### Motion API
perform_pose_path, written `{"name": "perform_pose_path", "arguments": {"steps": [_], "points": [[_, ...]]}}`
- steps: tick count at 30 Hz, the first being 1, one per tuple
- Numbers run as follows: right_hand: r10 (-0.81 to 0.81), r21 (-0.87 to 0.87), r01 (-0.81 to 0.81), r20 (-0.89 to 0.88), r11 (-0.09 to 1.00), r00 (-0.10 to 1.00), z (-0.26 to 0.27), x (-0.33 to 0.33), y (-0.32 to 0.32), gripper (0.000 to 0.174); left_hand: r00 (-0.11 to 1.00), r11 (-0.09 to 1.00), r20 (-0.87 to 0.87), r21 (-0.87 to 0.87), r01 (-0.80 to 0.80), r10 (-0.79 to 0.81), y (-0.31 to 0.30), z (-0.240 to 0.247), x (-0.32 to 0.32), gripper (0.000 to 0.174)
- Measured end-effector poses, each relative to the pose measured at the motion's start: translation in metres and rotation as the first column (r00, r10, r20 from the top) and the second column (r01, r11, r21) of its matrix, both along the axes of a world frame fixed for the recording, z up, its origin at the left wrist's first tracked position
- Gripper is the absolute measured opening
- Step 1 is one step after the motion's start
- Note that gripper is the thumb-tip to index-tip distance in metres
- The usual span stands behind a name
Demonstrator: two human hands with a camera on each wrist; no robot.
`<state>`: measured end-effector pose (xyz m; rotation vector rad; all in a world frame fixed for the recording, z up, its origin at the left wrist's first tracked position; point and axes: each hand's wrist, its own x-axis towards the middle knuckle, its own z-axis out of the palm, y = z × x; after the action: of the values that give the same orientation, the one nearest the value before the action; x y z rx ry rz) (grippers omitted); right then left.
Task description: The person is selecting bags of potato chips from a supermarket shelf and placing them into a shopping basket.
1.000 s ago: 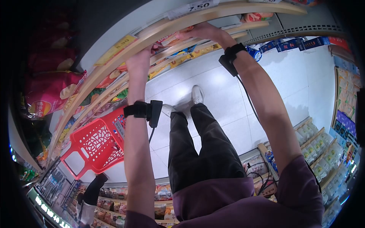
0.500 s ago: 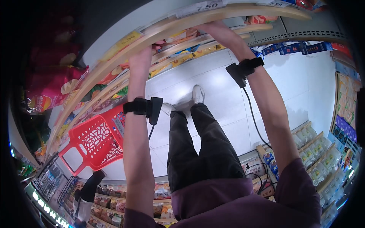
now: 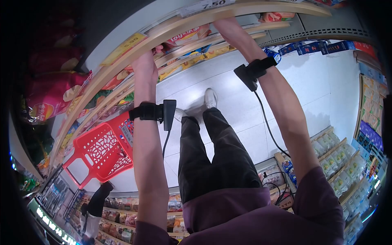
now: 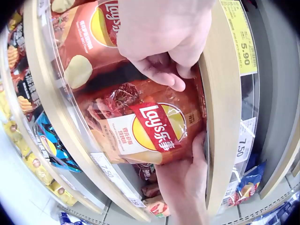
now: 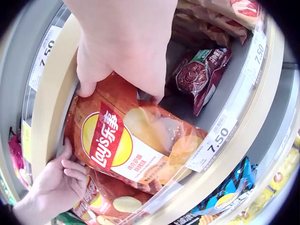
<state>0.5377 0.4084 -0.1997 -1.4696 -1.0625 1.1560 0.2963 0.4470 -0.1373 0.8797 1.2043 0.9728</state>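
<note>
A reddish-brown bag of Lay's chips lies on a shelf, its printed front showing. At one end of it, my right hand grips the bag with thumb and fingers spread to either side. In the head view the shelf board partly hides that hand. My left hand is beside the bag's other end, its fingers loosely bent and the fingertips right at the bag's edge. Under the left hand lies another Lay's bag of similar colour, in the same row. A dark maroon snack bag rests beyond my right hand.
Wooden shelf edges with price tags run close along both hands. Blue and yellow snack bags fill lower shelves. A red shopping basket stands by my left arm on the pale floor. Another person's leg shows behind it.
My right hand first shifted right and deeper into the shelf, then came slightly back left. The Lay's bag now shows its front between my hands. The left hand stays almost in place.
</note>
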Motion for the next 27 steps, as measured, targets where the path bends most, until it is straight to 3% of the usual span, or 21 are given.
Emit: {"name": "perform_pose_path", "arguments": {"steps": [2,3,5,8,11,14,17,18,20,23,26,27], "points": [[0.099,-0.002,-0.099,0.076,0.995,0.992,0.016,-0.002,-0.004,0.048,0.997,0.999,-0.066,0.002,0.037,-0.036,-0.005,0.006,0.003,0.007],[0.137,-0.015,-0.137,0.134,0.991,0.981,0.024,-0.006,-0.008,0.05,0.977,0.99,-0.161,-0.005,0.139,-0.138,-0.005,0.008,0.005,0.011],[0.212,-0.044,-0.208,0.249,0.977,0.945,0.043,-0.013,-0.015,0.053,0.879,0.941,-0.342,-0.049,0.336,-0.332,-0.005,0.011,0.009,0.02],[0.234,0.082,-0.261,0.249,0.962,0.94,0.021,-0.01,-0.017,0.061,0.73,0.913,-0.585,-0.042,0.406,-0.352,-0.005,0.001,0.012,0.032],[0.363,-0.075,-0.355,0.236,0.932,0.901,0.001,-0.003,-0.006,0.069,0.723,0.873,-0.582,0.046,0.486,-0.372,-0.001,-0.01,0.013,0.036],[0.389,-0.088,-0.38,0.279,0.921,0.878,-0.023,-0.003,0.002,0.072,0.66,0.867,-0.659,0.024,0.498,-0.361,-0.002,-0.004,0.017,0.036],[0.271,0.074,-0.303,0.281,0.95,0.921,-0.039,-0.002,0.01,0.071,0.775,0.889,-0.5,0.022,0.457,-0.386,0.004,-0.014,0.017,0.036],[0.284,0.079,-0.319,0.292,0.945,0.913,-0.042,0.002,0.009,0.07,0.758,0.891,-0.529,0.005,0.453,-0.383,0.005,-0.017,0.016,0.034],[0.31,0.091,-0.354,0.313,0.931,0.898,-0.028,0.001,0.006,0.067,0.72,0.898,-0.586,-0.027,0.44,-0.371,0.001,-0.009,0.017,0.032],[0.268,0.028,-0.293,0.328,0.956,0.906,-0.001,-0.004,-0.002,0.066,0.814,0.893,-0.454,0.081,0.443,-0.363,-0.003,-0.006,0.016,0.03],[0.2,0.108,-0.267,0.416,0.958,0.887,0.034,-0.006,-0.009,0.055,0.741,0.885,-0.568,0.048,0.464,-0.358,0.001,0.008,0.014,0.021],[0.212,0.027,-0.242,0.393,0.97,0.895,0.028,-0.003,-0.007,0.057,0.77,0.893,-0.52,0.033,0.449,-0.369,0.003,0.004,0.012,0.021]]}}
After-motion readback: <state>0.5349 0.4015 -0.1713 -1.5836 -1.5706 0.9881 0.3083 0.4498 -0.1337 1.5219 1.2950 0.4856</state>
